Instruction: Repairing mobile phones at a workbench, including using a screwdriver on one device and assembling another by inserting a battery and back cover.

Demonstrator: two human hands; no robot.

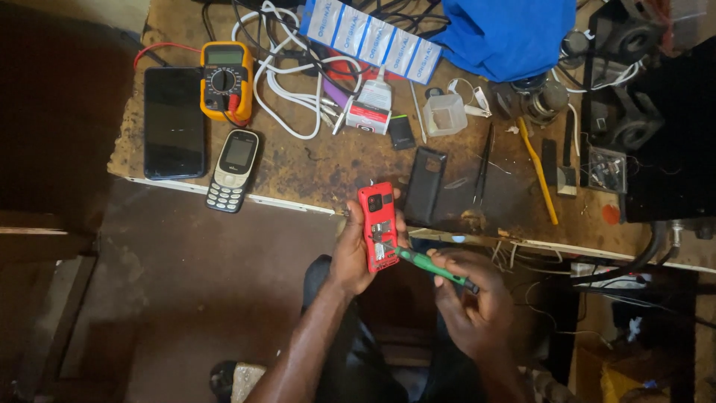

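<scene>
Dim, warm light falls from above onto the workbench (313,168) — its top is evenly lit. The floor (186,283) and the left edge sink into shadow. Focus is fairly sharp — corners slightly soft.

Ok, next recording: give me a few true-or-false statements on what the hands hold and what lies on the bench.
1. The left hand holds a red phone. True.
2. The right hand holds a yellow brush. False: it holds a green screwdriver.
3. The multimeter lies beside a black smartphone. True.
4. The keypad phone is in the left hand. False: it lies on the bench.
</scene>
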